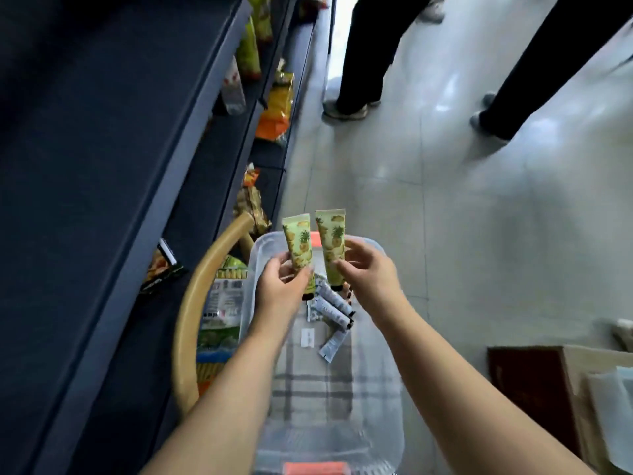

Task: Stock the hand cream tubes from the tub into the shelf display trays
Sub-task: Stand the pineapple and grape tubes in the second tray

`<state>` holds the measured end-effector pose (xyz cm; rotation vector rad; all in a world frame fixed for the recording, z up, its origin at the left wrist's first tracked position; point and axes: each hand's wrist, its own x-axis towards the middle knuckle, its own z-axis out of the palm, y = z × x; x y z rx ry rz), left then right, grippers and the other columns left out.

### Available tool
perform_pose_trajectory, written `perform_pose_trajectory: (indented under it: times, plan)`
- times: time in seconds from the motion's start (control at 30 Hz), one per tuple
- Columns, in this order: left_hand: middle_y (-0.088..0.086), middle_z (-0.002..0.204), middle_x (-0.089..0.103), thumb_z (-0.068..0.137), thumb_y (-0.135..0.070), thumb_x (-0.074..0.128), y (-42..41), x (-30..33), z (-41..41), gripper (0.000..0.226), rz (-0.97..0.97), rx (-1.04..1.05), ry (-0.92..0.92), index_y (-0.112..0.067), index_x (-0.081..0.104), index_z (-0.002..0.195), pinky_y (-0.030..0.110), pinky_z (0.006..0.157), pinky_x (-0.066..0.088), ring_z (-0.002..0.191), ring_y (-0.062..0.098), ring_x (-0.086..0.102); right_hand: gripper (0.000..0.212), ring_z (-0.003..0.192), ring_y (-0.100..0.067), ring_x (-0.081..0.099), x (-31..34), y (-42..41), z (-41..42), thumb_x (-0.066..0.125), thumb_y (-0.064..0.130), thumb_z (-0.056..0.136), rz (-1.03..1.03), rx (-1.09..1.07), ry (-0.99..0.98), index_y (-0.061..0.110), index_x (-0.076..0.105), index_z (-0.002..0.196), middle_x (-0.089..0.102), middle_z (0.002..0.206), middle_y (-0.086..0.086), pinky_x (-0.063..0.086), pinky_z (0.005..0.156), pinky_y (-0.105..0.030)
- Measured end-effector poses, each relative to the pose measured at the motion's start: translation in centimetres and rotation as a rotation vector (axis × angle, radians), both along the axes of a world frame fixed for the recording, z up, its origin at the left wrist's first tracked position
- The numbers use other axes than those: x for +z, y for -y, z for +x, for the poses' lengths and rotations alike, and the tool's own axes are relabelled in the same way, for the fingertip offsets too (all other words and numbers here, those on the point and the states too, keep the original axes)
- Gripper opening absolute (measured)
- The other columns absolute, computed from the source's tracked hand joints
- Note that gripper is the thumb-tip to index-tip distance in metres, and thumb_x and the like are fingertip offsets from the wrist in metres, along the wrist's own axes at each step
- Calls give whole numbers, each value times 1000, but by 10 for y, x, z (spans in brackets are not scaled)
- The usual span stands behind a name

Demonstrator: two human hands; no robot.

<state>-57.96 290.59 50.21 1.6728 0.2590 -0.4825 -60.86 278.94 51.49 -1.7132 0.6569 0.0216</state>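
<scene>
Over the clear plastic tub (pixel 257 255), my left hand (pixel 279 286) pinches one green pineapple-print hand cream tube (pixel 298 246), cap end down. My right hand (pixel 368 270) pinches a second green pineapple tube (pixel 331 243) beside it, also cap down. The two tubes stand nearly upright, side by side, a little apart. Several grey-white tubes (pixel 334 308) lie in the tub on a checked cloth. The dark shelf unit (pixel 120 166) runs along the left; I see no display trays on it.
Snack bags (pixel 275 111) sit on the lower shelves. A tan curved chair back (pixel 191 313) and packets (pixel 222 313) are left of the tub. Two people's legs (pixel 363 63) stand ahead on the tiled floor. A cardboard box (pixel 561 399) stands at the right.
</scene>
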Motion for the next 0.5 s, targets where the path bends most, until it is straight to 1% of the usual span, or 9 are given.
perform_pose_trajectory:
  times: [0.07, 0.1, 0.13, 0.2, 0.27, 0.3, 0.37, 0.43, 0.5]
  plan:
    - [-1, 90, 62, 86, -9, 61, 0, 32, 3, 19, -71, 14, 24, -26, 53, 89, 31, 81, 50, 79, 11, 59, 26, 70, -12, 56, 37, 0, 2, 56, -5, 85, 51, -13, 83, 17, 66, 93, 64, 84, -8, 49, 73, -30]
    - [1, 89, 62, 85, -8, 61, 0, 47, 4, 20, -104, 11, 37, -26, 53, 87, 39, 83, 50, 80, 14, 59, 28, 70, -15, 56, 55, 0, 3, 55, -4, 85, 68, -16, 128, 21, 65, 88, 64, 83, -9, 49, 72, -32]
    - [2, 87, 61, 85, -7, 60, 0, 60, 6, 20, -125, 9, 49, -25, 52, 86, 43, 84, 49, 79, 17, 58, 29, 70, -15, 57, 69, 0, 5, 56, -3, 86, 78, -16, 165, 24, 64, 85, 64, 82, -8, 49, 70, -30]
    - [4, 86, 61, 85, -5, 58, 0, 91, 10, 19, -173, 1, 86, -23, 51, 87, 44, 80, 49, 80, 20, 58, 26, 70, -12, 58, 104, -2, 5, 57, -2, 86, 76, -10, 229, 23, 64, 82, 65, 80, -3, 51, 70, -26]
    - [10, 91, 62, 86, -4, 55, -3, 120, 12, 19, -229, 3, 137, -22, 50, 88, 39, 75, 47, 82, 24, 58, 25, 70, -12, 57, 133, -6, 5, 57, -1, 85, 86, -7, 286, 22, 62, 77, 64, 76, 1, 49, 75, -32]
    - [11, 93, 62, 87, -6, 55, -4, 132, 13, 17, -243, 0, 164, -22, 50, 88, 38, 75, 48, 83, 24, 58, 23, 70, -13, 56, 145, -7, 5, 57, -1, 85, 94, -6, 308, 21, 62, 77, 62, 75, 0, 48, 75, -34]
    - [10, 93, 63, 88, -11, 55, -9, 155, 13, 13, -262, 4, 211, -23, 51, 90, 38, 73, 49, 82, 22, 60, 12, 76, -19, 55, 165, -10, 5, 59, 2, 85, 141, -1, 333, 13, 61, 88, 60, 83, -8, 49, 76, -41]
    - [10, 95, 64, 89, -14, 56, -18, 177, 10, 11, -289, 41, 258, -24, 52, 92, 38, 70, 52, 81, 21, 62, 15, 81, -23, 56, 184, -15, 6, 59, 5, 85, 171, 15, 347, 9, 58, 100, 59, 92, -13, 52, 80, -47]
    - [9, 95, 65, 89, -15, 55, -28, 198, 3, 11, -272, 88, 314, -25, 51, 91, 40, 77, 51, 81, 20, 62, 13, 80, -19, 58, 202, -21, 8, 58, 6, 87, 193, 68, 386, 11, 56, 98, 58, 92, -10, 54, 76, -41]
